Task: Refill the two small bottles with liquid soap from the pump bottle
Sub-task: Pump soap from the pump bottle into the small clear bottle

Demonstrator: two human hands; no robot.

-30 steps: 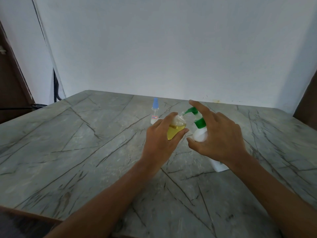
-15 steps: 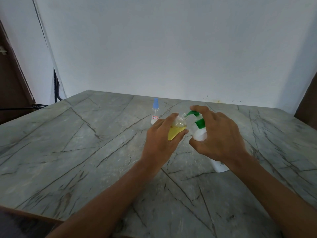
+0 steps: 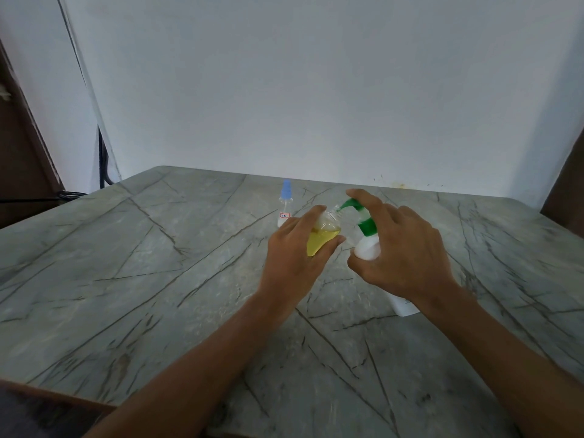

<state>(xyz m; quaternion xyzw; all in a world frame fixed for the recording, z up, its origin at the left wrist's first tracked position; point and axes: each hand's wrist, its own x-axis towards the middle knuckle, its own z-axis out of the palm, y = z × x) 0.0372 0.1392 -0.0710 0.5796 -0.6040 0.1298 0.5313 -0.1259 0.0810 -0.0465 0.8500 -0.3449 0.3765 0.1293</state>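
My left hand (image 3: 292, 263) grips a small clear bottle (image 3: 322, 237) about half full of yellow liquid, tilted with its open mouth touching the green spout. The white pump bottle (image 3: 368, 249) with a green pump head stands on the table under my right hand (image 3: 401, 251); the index finger lies on top of the pump and the thumb rests against the bottle's shoulder. A second small bottle (image 3: 285, 207), clear with a blue cap and a small label, stands upright on the table just behind my left hand.
The grey marble table (image 3: 158, 279) runs up to a white wall behind. Its front edge (image 3: 63, 399) is at the bottom left. A dark cable (image 3: 102, 165) hangs in the left corner beside a brown door frame.
My right index finger pressed the pump head down half a second ago and has now risen back with it. The left hand and its bottle have stayed in place.
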